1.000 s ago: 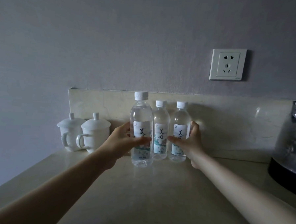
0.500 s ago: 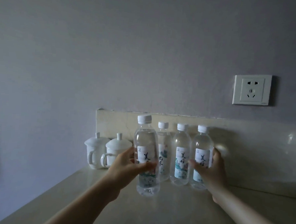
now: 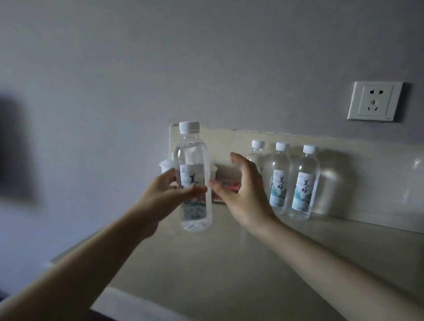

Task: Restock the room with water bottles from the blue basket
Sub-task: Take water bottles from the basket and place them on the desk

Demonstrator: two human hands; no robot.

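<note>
Bottle [image 3: 193,174] of water, clear with a white cap and a printed label, held upright above the desk [image 3: 262,261] and clear of its surface. The left hand [image 3: 166,194] grips it at label height, thumb across the front and fingers [image 3: 168,179] curled round the back. The right hand [image 3: 244,189] is just beside the bottle without touching it, its fingers spread in a loose curve and holding nothing. Behind the right hand three further bottles [image 3: 303,182] stand upright in a row on the desk against the pale backsplash [image 3: 365,168] (the leftmost is partly hidden by the hand). White lidded cups [image 3: 165,164] show behind the held bottle, mostly hidden. A white wall socket [image 3: 375,100] is mounted above the backsplash at right. A dark blurred shape [image 3: 8,144] sits on the wall at left.
</note>
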